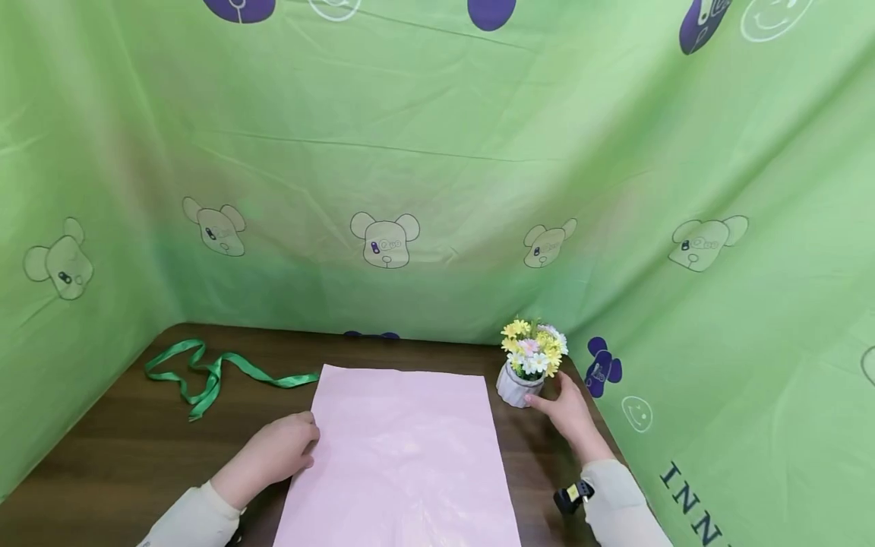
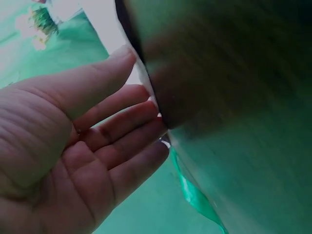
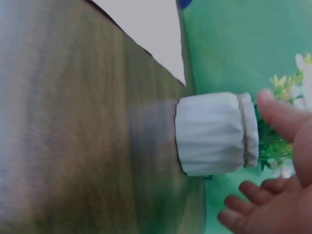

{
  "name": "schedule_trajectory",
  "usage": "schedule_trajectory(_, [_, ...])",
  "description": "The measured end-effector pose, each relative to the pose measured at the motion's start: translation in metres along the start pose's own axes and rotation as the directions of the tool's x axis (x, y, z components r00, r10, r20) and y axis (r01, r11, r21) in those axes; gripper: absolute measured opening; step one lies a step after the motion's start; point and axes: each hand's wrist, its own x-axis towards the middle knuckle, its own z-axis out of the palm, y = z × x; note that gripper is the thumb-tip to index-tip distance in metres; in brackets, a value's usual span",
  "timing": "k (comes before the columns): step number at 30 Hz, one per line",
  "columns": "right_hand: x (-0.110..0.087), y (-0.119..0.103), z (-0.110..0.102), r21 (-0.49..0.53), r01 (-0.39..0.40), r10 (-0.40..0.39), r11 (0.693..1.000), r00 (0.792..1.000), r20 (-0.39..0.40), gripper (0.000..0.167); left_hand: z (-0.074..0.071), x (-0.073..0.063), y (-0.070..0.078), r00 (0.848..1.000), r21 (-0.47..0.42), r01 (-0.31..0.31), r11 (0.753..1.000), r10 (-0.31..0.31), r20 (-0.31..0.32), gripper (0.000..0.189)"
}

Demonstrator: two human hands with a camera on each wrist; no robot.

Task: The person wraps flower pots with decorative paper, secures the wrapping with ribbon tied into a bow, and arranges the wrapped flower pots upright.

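Observation:
A sheet of pale pink paper (image 1: 403,448) lies flat on the brown table. At its left edge rests my left hand (image 1: 276,447); in the left wrist view the fingers (image 2: 131,119) lie loosely extended along the paper's edge, with no visible pinch. A small white pleated pot (image 1: 518,386) of yellow, white and pink flowers (image 1: 535,349) stands upright beyond the paper's right edge. Close beside the pot is my right hand (image 1: 566,410), its thumb and fingers spread. The right wrist view shows the thumb (image 3: 280,114) near the pot's rim and the fingers apart from its side.
A green ribbon (image 1: 213,376) lies in loose curves at the back left, one end by the paper's far left corner. Green printed cloth (image 1: 383,175) hangs at the back and both sides of the table. A black strap with a device (image 1: 573,496) is on my right wrist.

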Motion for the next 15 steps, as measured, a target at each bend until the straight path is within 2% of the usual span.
schedule_trajectory(4, [0.016, -0.005, 0.007, 0.106, 0.037, -0.041, 0.994, 0.999, 0.033, 0.098, 0.0, -0.004, -0.003, 1.0, -0.01, 0.03, 1.0, -0.03, 0.003, 0.022])
schedule_trajectory(9, [0.024, -0.008, 0.015, 0.215, 0.077, -0.089, 0.974, 0.995, 0.048, 0.087, 0.001, -0.004, -0.003, 1.0, -0.017, 0.027, 0.999, -0.027, 0.008, 0.022])
schedule_trajectory(12, [0.024, -0.008, 0.019, 0.26, 0.073, -0.082, 0.963, 0.996, 0.028, 0.083, 0.001, -0.002, -0.001, 0.999, -0.014, 0.032, 0.999, -0.032, 0.01, 0.022])
schedule_trajectory(15, [0.025, -0.006, 0.022, 0.278, 0.067, -0.063, 0.958, 0.998, -0.025, 0.083, -0.001, 0.0, 0.001, 1.0, -0.016, 0.027, 1.0, -0.026, 0.011, 0.023])
